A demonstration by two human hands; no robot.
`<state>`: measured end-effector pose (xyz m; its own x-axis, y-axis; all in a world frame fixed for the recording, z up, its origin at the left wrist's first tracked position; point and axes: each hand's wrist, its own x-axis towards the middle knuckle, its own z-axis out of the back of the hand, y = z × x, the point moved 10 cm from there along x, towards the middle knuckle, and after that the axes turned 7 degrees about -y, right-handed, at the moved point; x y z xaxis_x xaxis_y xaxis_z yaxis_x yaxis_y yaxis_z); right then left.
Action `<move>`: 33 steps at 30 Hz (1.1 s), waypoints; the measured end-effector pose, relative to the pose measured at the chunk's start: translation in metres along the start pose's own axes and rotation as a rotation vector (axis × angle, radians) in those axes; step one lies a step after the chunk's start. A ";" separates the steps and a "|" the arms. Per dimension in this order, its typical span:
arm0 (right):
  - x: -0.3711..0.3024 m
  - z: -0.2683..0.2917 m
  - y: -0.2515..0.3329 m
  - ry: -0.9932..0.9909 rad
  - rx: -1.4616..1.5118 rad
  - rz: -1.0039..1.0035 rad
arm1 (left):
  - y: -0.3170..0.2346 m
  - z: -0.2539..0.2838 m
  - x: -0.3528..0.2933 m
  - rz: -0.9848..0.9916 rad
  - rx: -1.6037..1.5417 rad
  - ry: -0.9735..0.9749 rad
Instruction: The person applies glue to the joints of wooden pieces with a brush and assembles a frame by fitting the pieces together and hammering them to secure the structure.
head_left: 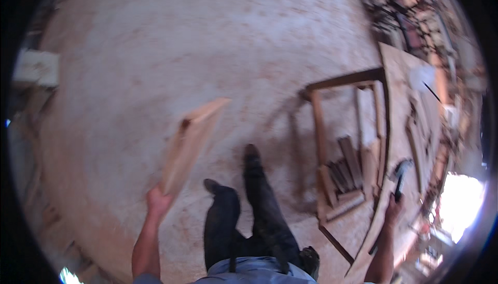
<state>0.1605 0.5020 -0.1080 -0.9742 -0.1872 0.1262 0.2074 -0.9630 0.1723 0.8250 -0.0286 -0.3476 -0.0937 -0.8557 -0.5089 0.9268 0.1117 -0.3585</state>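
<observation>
My left hand is closed around the near end of a wooden board. The board slants up and away to the right, over the floor, its far part smeared by motion. On the right, my right hand grips the dark handle of a hammer, the metal head pointing away from me. The hammer is over the edge of a wooden workbench; whether it touches the top, I cannot tell.
Left of the bench stands a wooden frame with several wood offcuts inside. Wood strips lie on the bench. A pile of scrap sits at the far right, and a pale block at the far left. My legs stand mid-floor.
</observation>
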 end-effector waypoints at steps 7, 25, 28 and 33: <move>0.037 -0.029 -0.082 0.032 -0.026 0.114 | -0.079 0.148 -0.078 -0.018 0.086 0.057; -0.212 -0.143 0.364 1.296 0.913 0.413 | -0.191 0.298 -0.177 -0.084 -0.495 0.297; -0.299 -0.140 0.425 1.653 1.429 0.007 | -0.179 0.312 -0.187 -0.102 -0.468 0.313; -0.340 -0.110 0.420 1.693 1.502 -0.518 | -0.151 0.308 -0.169 -0.118 -0.580 0.361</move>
<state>0.5685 0.1402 -0.1864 0.0402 -0.7618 -0.6466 -0.8701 -0.3448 0.3523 0.8127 -0.0565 0.0336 -0.3907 -0.6683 -0.6331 0.5679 0.3663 -0.7371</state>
